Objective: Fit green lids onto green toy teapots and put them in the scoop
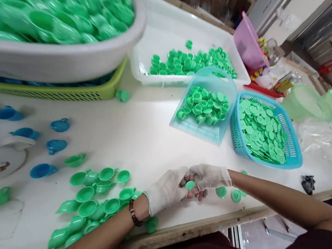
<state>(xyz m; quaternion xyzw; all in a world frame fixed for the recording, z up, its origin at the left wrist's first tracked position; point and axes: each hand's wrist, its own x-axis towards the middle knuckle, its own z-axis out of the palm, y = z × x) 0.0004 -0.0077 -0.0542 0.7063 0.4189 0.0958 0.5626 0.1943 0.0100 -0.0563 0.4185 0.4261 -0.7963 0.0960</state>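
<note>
Both hands wear white gloves with bare fingertips and meet above the table near its front edge. A small round green plastic disc [190,185] shows between the fingertips of my left hand [170,189] and my right hand [209,178]. Both hands' fingers are curled in around it, and they partly hide whatever else lies between them. To the right of my hands, green discs [236,196] lie loose on the table. Many toy-sized green plastic cups [88,208] with small handles stand on the left, some behind my left forearm.
A blue basket [236,141] holds green discs. Beside it, a translucent blue scoop [180,126] carries small green cup-shaped pieces, with more in a white tray [160,26]. A large white basin [72,62] of green pieces sits upper left, above blue cups [42,170].
</note>
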